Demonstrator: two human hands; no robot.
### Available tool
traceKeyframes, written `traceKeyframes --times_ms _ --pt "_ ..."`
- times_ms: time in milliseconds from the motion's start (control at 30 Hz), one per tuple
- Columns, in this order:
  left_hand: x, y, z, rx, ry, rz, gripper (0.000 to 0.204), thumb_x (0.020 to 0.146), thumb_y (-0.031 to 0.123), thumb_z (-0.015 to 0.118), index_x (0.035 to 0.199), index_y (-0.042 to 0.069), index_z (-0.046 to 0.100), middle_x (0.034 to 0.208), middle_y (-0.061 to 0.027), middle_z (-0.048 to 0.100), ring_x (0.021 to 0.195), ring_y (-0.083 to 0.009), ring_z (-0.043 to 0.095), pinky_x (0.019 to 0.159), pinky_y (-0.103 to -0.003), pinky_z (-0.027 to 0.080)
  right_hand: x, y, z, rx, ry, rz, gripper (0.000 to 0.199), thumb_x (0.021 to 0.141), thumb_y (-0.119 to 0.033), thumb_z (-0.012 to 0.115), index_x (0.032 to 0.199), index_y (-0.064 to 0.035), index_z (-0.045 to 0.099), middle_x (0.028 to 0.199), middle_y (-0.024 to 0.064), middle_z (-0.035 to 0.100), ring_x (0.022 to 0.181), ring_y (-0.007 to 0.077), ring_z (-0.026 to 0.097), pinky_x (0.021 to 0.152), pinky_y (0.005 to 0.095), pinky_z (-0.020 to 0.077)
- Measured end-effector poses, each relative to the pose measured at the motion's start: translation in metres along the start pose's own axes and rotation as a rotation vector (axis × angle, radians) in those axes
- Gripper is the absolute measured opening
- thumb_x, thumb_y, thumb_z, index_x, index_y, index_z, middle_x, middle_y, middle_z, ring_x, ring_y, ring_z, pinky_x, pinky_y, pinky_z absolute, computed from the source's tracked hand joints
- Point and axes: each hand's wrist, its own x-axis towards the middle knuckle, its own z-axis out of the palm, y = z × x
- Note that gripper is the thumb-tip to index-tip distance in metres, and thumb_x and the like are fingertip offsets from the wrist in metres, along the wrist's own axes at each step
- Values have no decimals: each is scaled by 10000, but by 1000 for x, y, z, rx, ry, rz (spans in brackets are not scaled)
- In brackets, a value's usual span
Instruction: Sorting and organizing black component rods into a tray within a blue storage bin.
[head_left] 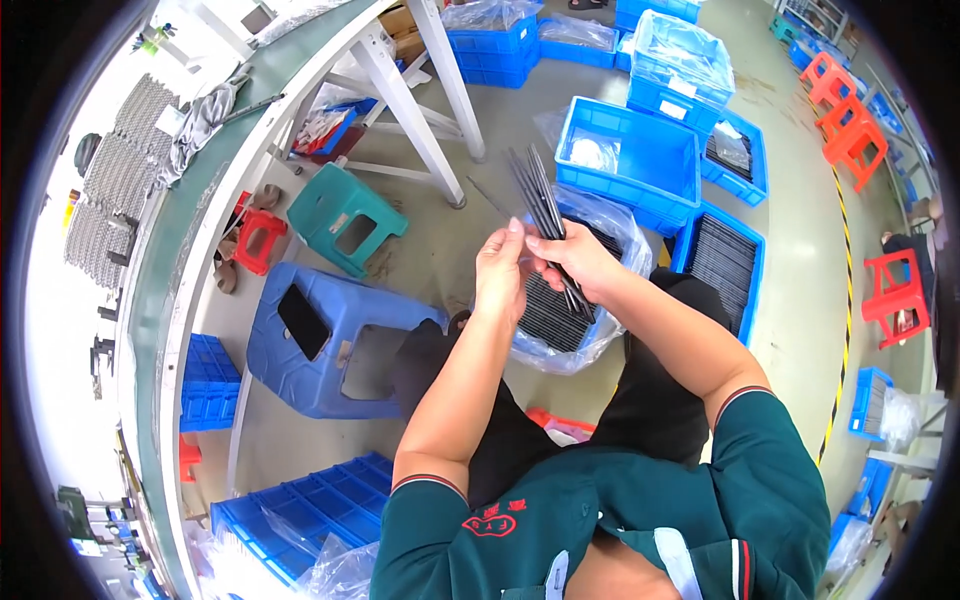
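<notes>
Grey concrete floor [800, 300] spreads beneath a seated person on a workshop floor crowded with plastic crates. At far left, a long green-topped bench [165, 260] curves along the picture's rim, carrying rows of grey mesh-like parts [120, 180] and a crumpled grey cloth [200, 120]. Under and beside its white legs stand a small red stool [258, 238], a teal stool [345, 218] and a larger blue stool [325, 335], with a stack of blue crates [208, 385] near the bench's edge. At centre, the left hand [500, 275] and the right hand [580, 262] meet just above the knees, both sets of fingers closed on a bundle of thin dark rods [540, 195]. The rods fan upward and away from the hands, their lower ends passing down behind the right hand. Directly below the hands sits a blue crate lined with clear plastic [600, 225] and filled with more dark rods laid side by side. To the right, an open blue bin [640, 160] holds a clear bag, and another bin of dark rods [722, 265] stands just beside it. Farther right, a yellow-and-black floor stripe [845, 300] runs past red stools [895, 290].
</notes>
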Motion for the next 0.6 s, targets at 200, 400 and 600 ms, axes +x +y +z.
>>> traceKeyframes --times_ms 200,400,600 --pt "8 7 -14 34 87 82 271 920 328 520 846 68 548 724 -41 564 610 -117 502 568 -250 428 17 4 -21 -225 159 -65 217 855 -199 620 835 -43 470 610 25 507 457 101 463 382 260 365" --pt "-7 6 2 46 -246 -212 321 929 353 491 828 49 508 667 -32 479 593 -129 425 552 -257 352 27 -23 -36 45 38 10 282 814 -291 682 878 -46 558 546 -33 402 424 66 354 382 244 305" --pt "-11 -7 -1 115 -323 -336 306 930 333 492 831 44 506 675 -33 489 602 -136 441 566 -252 364 40 -25 -49 -51 192 -94 306 783 -282 709 694 -50 531 507 0 441 384 98 395 362 265 314"
